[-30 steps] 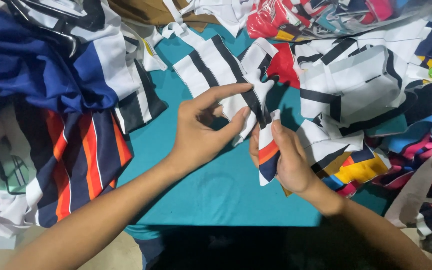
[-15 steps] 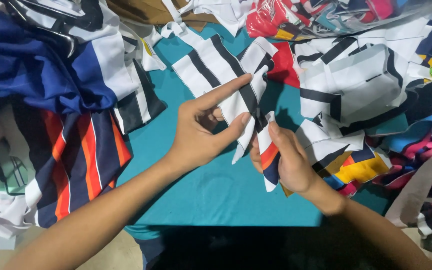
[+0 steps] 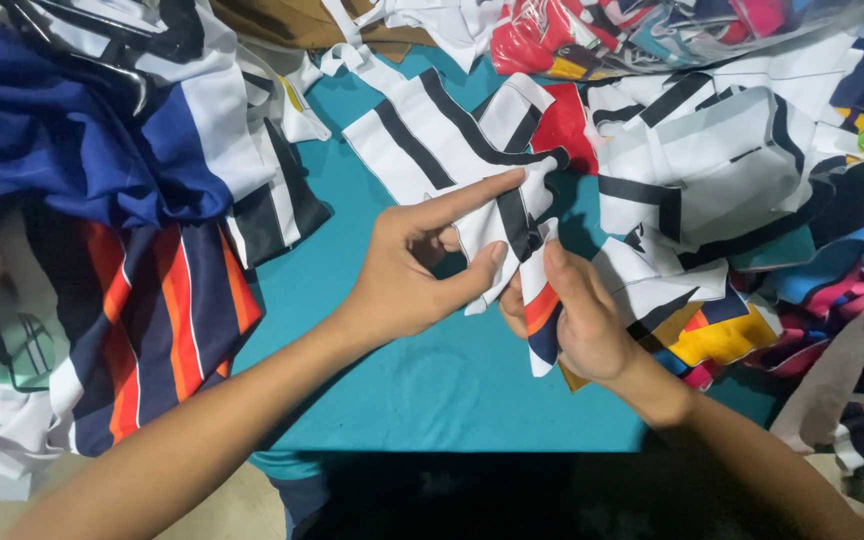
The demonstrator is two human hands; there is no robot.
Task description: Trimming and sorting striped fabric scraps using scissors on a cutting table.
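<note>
1. A white fabric piece with black stripes (image 3: 452,150) is spread over the teal cloth (image 3: 432,380) at the middle of the scene, reaching from the far side toward the hands.
2. Its near end is pinched by the left hand (image 3: 407,275), thumb below and forefinger stretched out on top.
3. A smaller scrap banded in white, orange and navy (image 3: 540,320) is gripped by the right hand (image 3: 577,325), whose fingers are curled around it; this scrap is held just beside the striped piece, touching it.
4. At the left, a heap of navy, white and orange-striped garments (image 3: 142,250) is seen.
5. At the right, a pile of white, black and bright mixed offcuts (image 3: 752,200) is seen, partly overlapped by the striped piece.
</note>
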